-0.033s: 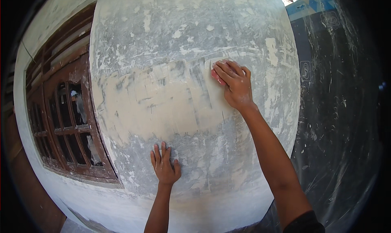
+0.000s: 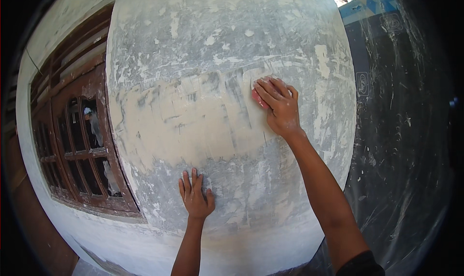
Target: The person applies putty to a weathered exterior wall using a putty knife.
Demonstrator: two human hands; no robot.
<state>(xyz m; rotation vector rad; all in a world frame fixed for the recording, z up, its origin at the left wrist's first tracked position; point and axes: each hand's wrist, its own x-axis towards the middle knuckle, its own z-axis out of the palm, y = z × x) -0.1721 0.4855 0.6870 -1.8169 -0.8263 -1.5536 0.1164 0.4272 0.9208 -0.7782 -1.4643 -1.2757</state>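
Note:
My right hand [image 2: 280, 102] is closed around a small red pad [image 2: 259, 99] and presses it against the wall [image 2: 203, 49]. Only the pad's left edge shows; the fingers cover the rest, so its exact kind is unclear. Whitish dust marks the fingertips. Beneath it and to its left runs a broad cream patch of filler [image 2: 179, 121] with grey streaks showing through. Lower down, my left hand [image 2: 195, 196] lies flat on bare grey wall just below the patch, fingers spread, holding nothing.
A brown wooden window [image 2: 82, 145] with dark panes is set into the wall at the left. On the right, past the wall's edge, hangs a black sheet [image 2: 396, 121] with whitish smears and a blue strip [image 2: 374, 5] along its top.
My right hand has slid slightly downward along the wall with the red pad. The left hand has stayed in place.

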